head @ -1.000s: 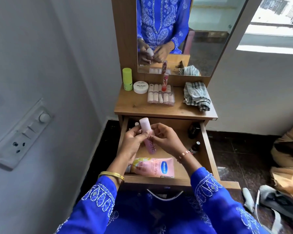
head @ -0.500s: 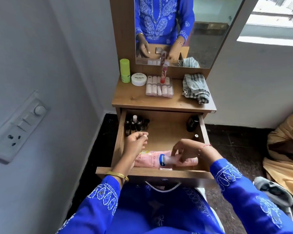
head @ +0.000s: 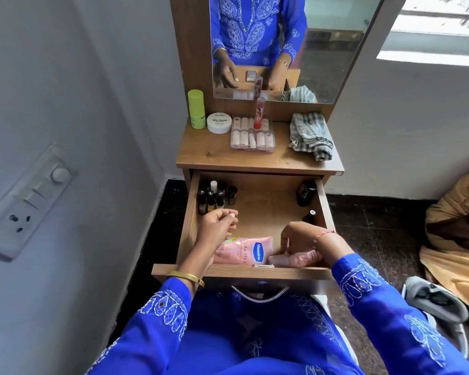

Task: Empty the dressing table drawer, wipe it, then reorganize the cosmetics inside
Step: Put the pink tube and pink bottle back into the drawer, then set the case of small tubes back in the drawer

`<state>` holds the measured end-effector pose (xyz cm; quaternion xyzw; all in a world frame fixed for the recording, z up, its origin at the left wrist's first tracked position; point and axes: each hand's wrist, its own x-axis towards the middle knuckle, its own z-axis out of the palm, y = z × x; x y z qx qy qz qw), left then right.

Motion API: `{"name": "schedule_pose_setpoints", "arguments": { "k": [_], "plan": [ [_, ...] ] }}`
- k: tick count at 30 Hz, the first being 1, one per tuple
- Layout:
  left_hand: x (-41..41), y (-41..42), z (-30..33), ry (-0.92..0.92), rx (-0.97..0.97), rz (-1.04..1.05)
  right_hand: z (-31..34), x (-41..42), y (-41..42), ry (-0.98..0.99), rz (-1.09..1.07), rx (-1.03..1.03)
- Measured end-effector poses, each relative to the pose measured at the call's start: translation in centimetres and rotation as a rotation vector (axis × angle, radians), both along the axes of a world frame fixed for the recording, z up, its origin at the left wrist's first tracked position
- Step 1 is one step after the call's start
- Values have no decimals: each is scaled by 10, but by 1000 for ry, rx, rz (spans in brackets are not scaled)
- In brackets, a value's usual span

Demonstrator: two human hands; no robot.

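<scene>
I see nail polish bottles (head: 214,197) in drawer (head: 257,274) back-left corner, Vaseline tube (head: 244,250) front-centre, small bottle (head: 293,259) right of it; cloth (head: 310,135) on tabletop (head: 214,155) right.

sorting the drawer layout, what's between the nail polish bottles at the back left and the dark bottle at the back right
In the head view, only bare drawer floor lies between the nail polish bottles and the dark bottle; nothing stands along that back stretch.
</scene>
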<state>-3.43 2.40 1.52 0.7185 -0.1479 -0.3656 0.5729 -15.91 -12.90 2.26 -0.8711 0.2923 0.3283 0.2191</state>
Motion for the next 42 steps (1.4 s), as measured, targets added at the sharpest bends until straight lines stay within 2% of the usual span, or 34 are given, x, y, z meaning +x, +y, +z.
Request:
{"name": "schedule_pose_setpoints", "arguments": {
  "k": [8, 10, 18, 23, 26, 32, 34, 38, 42],
  "plan": [
    [-1, 0, 1, -17, -6, 4, 0, -7, 7, -18, -8, -60],
    [-1, 0, 0, -27, -15, 7, 6, -6, 9, -78, 2, -59],
    [12, -18, 26, -91, -118, 15, 59, 36, -2, -664, -88, -130],
    [37, -47, 64, -116, -191, 76, 91, 91, -34, -1008, -324, -292],
    [52, -64, 83, -129, -214, 94, 107, 127, -57, -1020, -344, -427],
    [64, -79, 101, -164, -230, 92, 112, 161, -84, -747, -104, -518],
    [63, -76, 101, -146, -242, 84, 110, 160, -84, -743, -79, -542],
    [59, -70, 93, -86, -256, 77, 110, 150, -84, -854, -146, -576],
    [55, -66, 79, -5, -282, 153, 95, 126, -66, -1245, -325, -416]
  ]
}}
